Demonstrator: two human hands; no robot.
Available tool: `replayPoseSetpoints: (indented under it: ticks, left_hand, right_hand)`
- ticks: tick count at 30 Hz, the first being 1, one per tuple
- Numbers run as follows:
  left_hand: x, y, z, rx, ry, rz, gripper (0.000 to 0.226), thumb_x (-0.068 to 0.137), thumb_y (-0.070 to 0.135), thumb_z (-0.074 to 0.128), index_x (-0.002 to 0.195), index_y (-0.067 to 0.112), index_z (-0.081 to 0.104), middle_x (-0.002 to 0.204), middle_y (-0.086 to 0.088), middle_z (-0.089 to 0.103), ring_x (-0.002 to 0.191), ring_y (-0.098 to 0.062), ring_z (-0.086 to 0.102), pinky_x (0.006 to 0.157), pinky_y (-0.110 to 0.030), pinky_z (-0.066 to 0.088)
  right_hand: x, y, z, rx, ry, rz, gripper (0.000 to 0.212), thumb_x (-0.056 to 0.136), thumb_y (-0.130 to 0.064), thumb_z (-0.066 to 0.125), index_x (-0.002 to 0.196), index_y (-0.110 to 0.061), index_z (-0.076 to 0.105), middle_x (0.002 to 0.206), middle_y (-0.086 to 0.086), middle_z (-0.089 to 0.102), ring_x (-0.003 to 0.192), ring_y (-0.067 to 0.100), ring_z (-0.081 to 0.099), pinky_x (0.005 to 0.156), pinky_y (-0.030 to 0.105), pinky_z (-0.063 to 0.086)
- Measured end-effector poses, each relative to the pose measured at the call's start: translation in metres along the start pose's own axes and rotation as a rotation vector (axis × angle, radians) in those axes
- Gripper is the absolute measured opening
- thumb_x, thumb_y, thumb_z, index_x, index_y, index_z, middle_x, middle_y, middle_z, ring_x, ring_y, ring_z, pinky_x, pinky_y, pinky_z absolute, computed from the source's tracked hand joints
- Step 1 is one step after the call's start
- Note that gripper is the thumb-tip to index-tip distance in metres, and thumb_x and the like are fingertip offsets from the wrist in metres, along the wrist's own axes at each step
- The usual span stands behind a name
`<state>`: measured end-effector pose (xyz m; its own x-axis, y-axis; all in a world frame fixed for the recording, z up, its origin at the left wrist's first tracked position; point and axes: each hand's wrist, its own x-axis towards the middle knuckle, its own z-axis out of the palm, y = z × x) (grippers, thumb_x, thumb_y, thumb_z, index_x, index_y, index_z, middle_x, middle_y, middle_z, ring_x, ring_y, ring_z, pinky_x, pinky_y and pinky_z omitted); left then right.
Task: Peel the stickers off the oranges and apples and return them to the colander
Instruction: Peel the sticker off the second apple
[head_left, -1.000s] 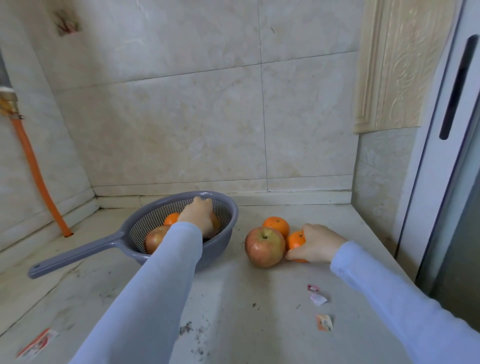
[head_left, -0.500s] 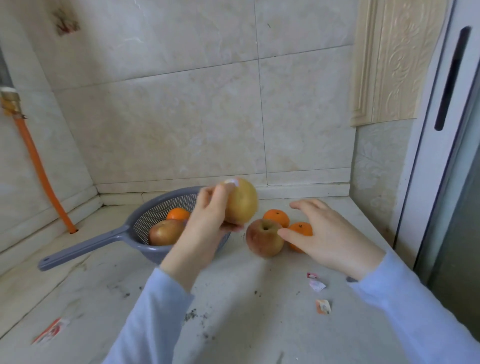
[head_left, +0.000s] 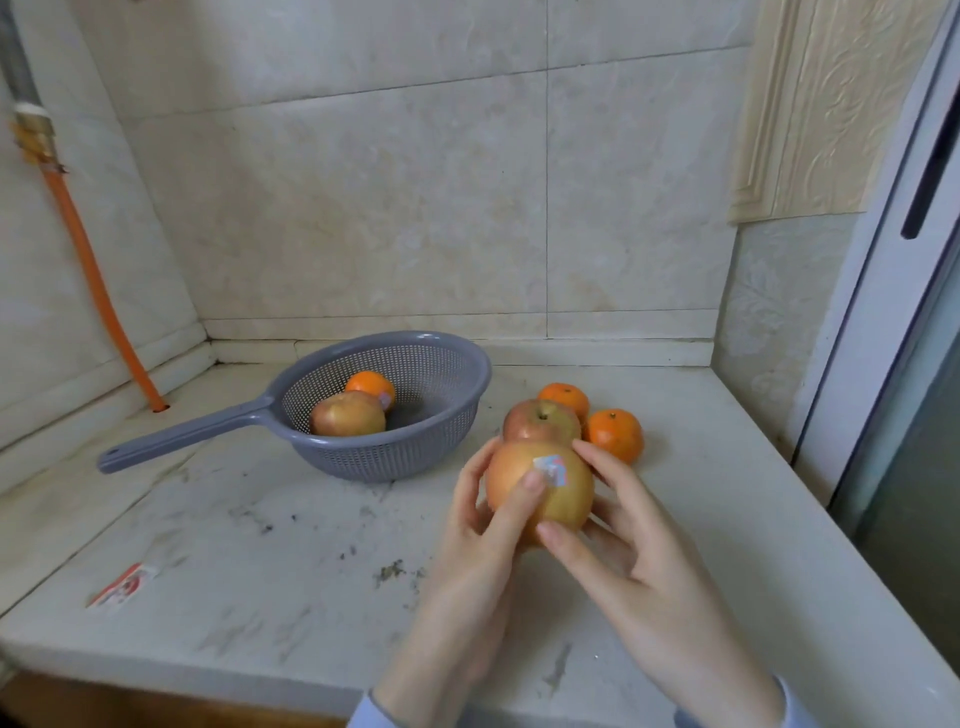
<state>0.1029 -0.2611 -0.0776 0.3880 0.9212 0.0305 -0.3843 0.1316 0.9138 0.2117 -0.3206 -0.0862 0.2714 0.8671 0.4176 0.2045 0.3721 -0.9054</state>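
I hold a yellow-red apple (head_left: 558, 496) above the counter with both hands. My left hand (head_left: 480, 551) grips its left side, thumb tip touching a small pale sticker (head_left: 551, 469) on its top. My right hand (head_left: 631, 561) cups its right and underside. Behind it on the counter sit another apple (head_left: 540, 422) and two oranges (head_left: 565, 397) (head_left: 615, 434). The grey colander (head_left: 452, 410) stands at the left and holds one apple (head_left: 347, 415) and one orange (head_left: 370, 387) with a sticker on it.
The colander's long handle (head_left: 176, 439) points left toward an orange hose (head_left: 93, 280) on the wall. A red-white scrap (head_left: 122, 586) lies near the counter's front-left edge. Tiled walls close the back and right; a white door frame (head_left: 883, 291) stands at the right.
My left hand lifted an apple out of the colander and brought it toward me. My right hand left the orange on the counter and joined it on the apple.
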Motion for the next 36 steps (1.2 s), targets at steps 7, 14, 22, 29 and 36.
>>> replayPoseSetpoints:
  ticks: [7,14,22,29,36]
  left_hand:
    - [-0.004,-0.009,-0.008,-0.058,-0.03,0.013,0.068,0.054,0.029,0.083,0.116,0.012,0.064,0.109,-0.014,0.074,0.092,-0.023,0.073,0.07,-0.032,0.06]
    - [-0.005,-0.009,-0.013,-0.063,-0.096,-0.05,0.064,0.053,0.026,0.085,0.113,0.012,0.064,0.108,-0.015,0.073,0.093,-0.027,0.073,0.067,-0.034,0.059]
    - [-0.006,-0.012,-0.012,0.067,-0.041,-0.018,0.069,0.046,0.038,0.083,0.112,0.025,0.064,0.11,-0.01,0.072,0.097,-0.027,0.072,0.071,-0.035,0.059]
    - [-0.008,-0.012,-0.013,0.036,-0.072,-0.015,0.072,0.048,0.034,0.082,0.115,0.019,0.063,0.11,-0.014,0.071,0.093,-0.024,0.072,0.064,-0.03,0.059]
    - [-0.007,-0.012,-0.012,0.027,-0.096,-0.026,0.057,0.062,0.017,0.079,0.116,0.016,0.06,0.104,-0.016,0.072,0.078,-0.018,0.073,0.06,-0.029,0.058]
  right_hand:
    - [-0.012,0.016,0.003,0.0,0.137,-0.014,0.055,0.069,-0.047,0.071,0.123,-0.044,0.057,0.129,-0.007,0.062,0.118,0.009,0.061,0.101,0.039,0.047]
    - [-0.013,0.017,0.009,-0.246,0.343,-0.178,0.03,0.084,-0.042,0.058,0.111,-0.032,0.066,0.113,-0.01,0.069,0.108,0.016,0.066,0.091,0.04,0.052]
    - [-0.02,0.013,0.01,-0.294,0.393,-0.218,0.023,0.086,-0.037,0.059,0.106,-0.028,0.066,0.108,-0.01,0.07,0.1,0.015,0.069,0.088,0.039,0.054]
    - [-0.022,0.007,0.008,-0.261,0.382,-0.174,0.019,0.083,-0.035,0.062,0.101,-0.029,0.067,0.104,-0.007,0.072,0.1,0.015,0.069,0.085,0.033,0.055]
    - [-0.023,0.004,0.009,-0.282,0.388,-0.186,0.016,0.083,-0.033,0.063,0.099,-0.031,0.067,0.101,-0.008,0.073,0.098,0.014,0.07,0.083,0.034,0.055]
